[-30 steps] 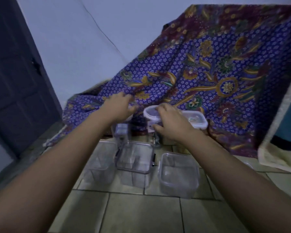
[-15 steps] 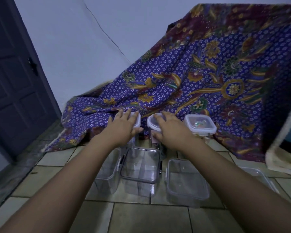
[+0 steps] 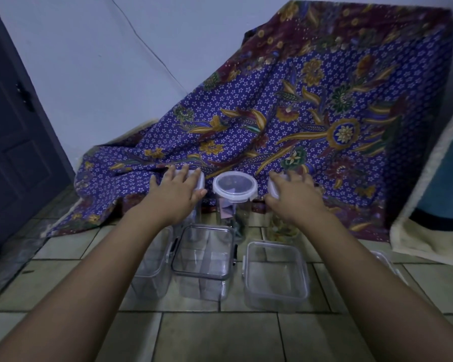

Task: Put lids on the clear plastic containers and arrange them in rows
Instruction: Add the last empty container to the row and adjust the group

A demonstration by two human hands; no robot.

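**Q:** How far along was the job at this point?

**A:** Well advanced, by the look of it. Two rows stood on the tiled floor (image 3: 220, 335) in front of a patterned cloth (image 3: 311, 113). In the back row, a round container (image 3: 234, 205) wore its clear lid, and the containers either side of it sat under the person's hands.

**Q:** What were the hands doing?

**A:** The left hand (image 3: 177, 190) lay palm-down, fingers spread, over the white-rimmed lid of the back-left container (image 3: 200, 178). The right hand (image 3: 292, 195) covered the back-right container's lid (image 3: 272, 188) the same way, thumb hooked at its near edge. Both seemed to be pressing or nudging rather than pinching; whether those lids were fully seated could not be told.

**Q:** And the front row?

**A:** Three squarish containers stood side by side. The middle one (image 3: 203, 259) and the right one (image 3: 275, 273) appeared lidded; the left one (image 3: 152, 265) was partly hidden by the forearm, so its top was unclear.

**Q:** Anything left?

**A:** Another container (image 3: 386, 262) lay apart at the right, outside both rows. It probably remained to be placed, along with final straightening.
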